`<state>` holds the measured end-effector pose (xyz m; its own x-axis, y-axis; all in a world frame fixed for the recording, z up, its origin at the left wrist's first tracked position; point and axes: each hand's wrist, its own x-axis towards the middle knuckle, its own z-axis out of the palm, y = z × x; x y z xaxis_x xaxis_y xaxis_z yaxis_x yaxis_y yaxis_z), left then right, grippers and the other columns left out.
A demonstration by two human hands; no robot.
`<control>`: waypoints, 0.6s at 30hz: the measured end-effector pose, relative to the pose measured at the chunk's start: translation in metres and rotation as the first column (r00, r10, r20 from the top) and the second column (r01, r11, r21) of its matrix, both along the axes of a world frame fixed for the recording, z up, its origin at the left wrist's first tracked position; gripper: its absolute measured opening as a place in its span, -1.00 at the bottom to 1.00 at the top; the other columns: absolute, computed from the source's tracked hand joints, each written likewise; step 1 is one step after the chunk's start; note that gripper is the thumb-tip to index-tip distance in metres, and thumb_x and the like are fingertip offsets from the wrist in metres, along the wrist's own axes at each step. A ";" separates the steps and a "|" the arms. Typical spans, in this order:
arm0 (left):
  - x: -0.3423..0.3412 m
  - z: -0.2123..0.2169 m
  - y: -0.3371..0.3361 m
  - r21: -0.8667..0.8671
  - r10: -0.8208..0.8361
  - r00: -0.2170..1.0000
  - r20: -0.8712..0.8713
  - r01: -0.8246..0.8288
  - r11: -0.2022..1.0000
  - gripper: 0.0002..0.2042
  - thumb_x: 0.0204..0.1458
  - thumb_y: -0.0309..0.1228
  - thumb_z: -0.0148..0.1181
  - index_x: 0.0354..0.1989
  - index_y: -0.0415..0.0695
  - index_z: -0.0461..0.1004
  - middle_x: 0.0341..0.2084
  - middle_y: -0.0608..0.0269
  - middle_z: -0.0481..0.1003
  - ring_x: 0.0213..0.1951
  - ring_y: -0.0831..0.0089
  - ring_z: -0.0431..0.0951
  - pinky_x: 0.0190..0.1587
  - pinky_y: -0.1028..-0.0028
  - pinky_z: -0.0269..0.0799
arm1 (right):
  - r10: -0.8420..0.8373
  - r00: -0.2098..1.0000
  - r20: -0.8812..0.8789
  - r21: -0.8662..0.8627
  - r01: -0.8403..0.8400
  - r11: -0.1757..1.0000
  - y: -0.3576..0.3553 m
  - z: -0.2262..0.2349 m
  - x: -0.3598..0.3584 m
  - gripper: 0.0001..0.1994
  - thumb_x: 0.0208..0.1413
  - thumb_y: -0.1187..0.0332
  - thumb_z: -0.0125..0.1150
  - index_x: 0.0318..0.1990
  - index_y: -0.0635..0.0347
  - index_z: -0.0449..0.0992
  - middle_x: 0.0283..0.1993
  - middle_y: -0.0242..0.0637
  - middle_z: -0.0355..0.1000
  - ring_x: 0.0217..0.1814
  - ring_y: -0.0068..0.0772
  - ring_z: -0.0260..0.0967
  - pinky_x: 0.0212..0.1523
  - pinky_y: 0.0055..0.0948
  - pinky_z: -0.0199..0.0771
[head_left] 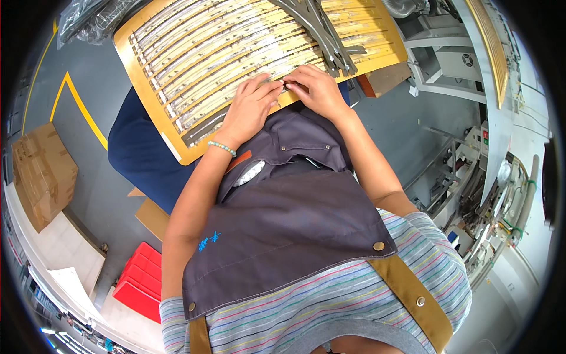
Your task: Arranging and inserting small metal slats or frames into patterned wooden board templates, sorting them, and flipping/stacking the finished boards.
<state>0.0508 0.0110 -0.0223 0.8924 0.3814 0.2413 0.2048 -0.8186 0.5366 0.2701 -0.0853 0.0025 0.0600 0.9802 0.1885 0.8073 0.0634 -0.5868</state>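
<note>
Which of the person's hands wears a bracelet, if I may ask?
The left hand: a beaded bracelet circles its wrist, while the right hand has none.

From between my left hand (250, 106) and right hand (316, 91), I have passage over the low rows of the yellow panel (187, 155) toward ten and eleven o'clock. At one o'clock a raised bundle of dark grey strips (321, 34) lies across it, blocking a low reach. My apron (289, 203) closes off six. At three a brown cardboard box (386, 79) sits by the panel's corner, with a white metal frame (439, 42) beyond; floor (407, 135) opens toward four.
</note>
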 end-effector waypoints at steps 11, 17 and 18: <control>0.018 -0.005 -0.002 -0.058 0.319 0.929 0.189 -0.314 0.948 -0.86 0.05 -0.37 0.49 -0.22 -0.04 0.71 -0.29 0.38 0.59 -0.08 0.23 0.50 0.02 0.20 0.37 | -0.033 0.998 -0.045 -0.270 0.020 0.963 0.015 0.007 0.003 -0.90 0.20 0.34 0.39 -0.20 0.13 0.68 -0.18 -0.28 0.55 -0.05 -0.08 0.57 -0.07 -0.15 0.58; 0.025 -0.007 -0.007 -0.054 0.363 0.905 0.224 -0.360 0.931 -0.91 0.05 -0.40 0.48 -0.28 -0.05 0.73 -0.33 0.35 0.58 -0.11 0.23 0.50 0.01 0.20 0.36 | -0.011 0.998 0.055 -0.320 0.028 0.947 0.020 0.008 -0.001 -0.90 0.23 0.37 0.35 -0.22 0.20 0.63 -0.17 -0.22 0.55 -0.07 -0.08 0.57 -0.08 -0.14 0.57; 0.025 -0.007 -0.007 -0.055 0.363 0.904 0.224 -0.361 0.931 -0.91 0.05 -0.40 0.48 -0.28 -0.05 0.73 -0.33 0.35 0.58 -0.11 0.23 0.50 0.01 0.20 0.36 | -0.009 0.997 0.080 -0.328 0.035 0.944 0.019 0.009 -0.003 -0.90 0.23 0.36 0.32 -0.23 0.18 0.63 -0.14 -0.21 0.56 0.02 -0.01 0.55 -0.02 -0.07 0.56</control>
<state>0.0757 0.0043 -0.0292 0.6146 0.6718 0.4135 0.3579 -0.7046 0.6128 0.2674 -0.0658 0.0111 0.0806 0.9870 -0.1389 0.8493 -0.1410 -0.5087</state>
